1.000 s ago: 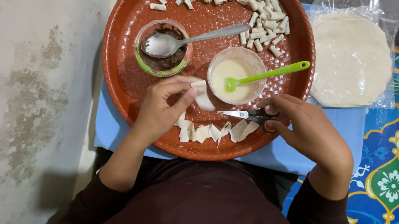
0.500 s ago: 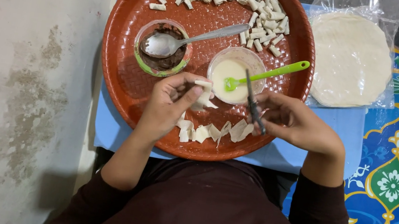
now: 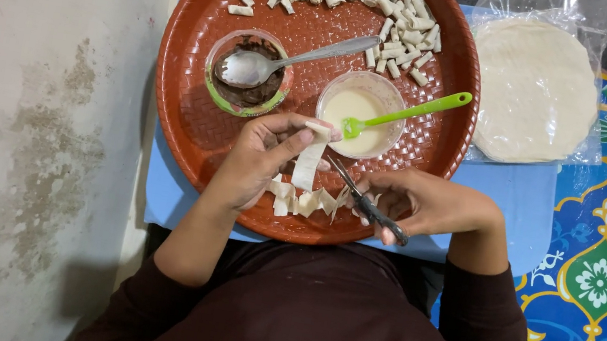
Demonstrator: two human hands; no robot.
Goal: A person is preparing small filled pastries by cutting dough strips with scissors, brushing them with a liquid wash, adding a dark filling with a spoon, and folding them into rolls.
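The left hand [image 3: 260, 157] pinches 1 dough strip [image 3: 309, 165] upright over the round brown tray [image 3: 189, 118], keeping it near the paste bowl [image 3: 360, 113]. The right hand [image 3: 429, 206] grips closed scissors [image 3: 366, 201], blades pointing toward the strip.

Between the fingers of the left hand [image 3: 260, 159], a matt, soft dough strip [image 3: 308, 165] is hanging limp; in the right hand [image 3: 429, 206], dark metal scissors [image 3: 366, 201] are glinting. Beyond both, a woven-textured reddish plastic tray [image 3: 191, 106] is showing a dull sheen.
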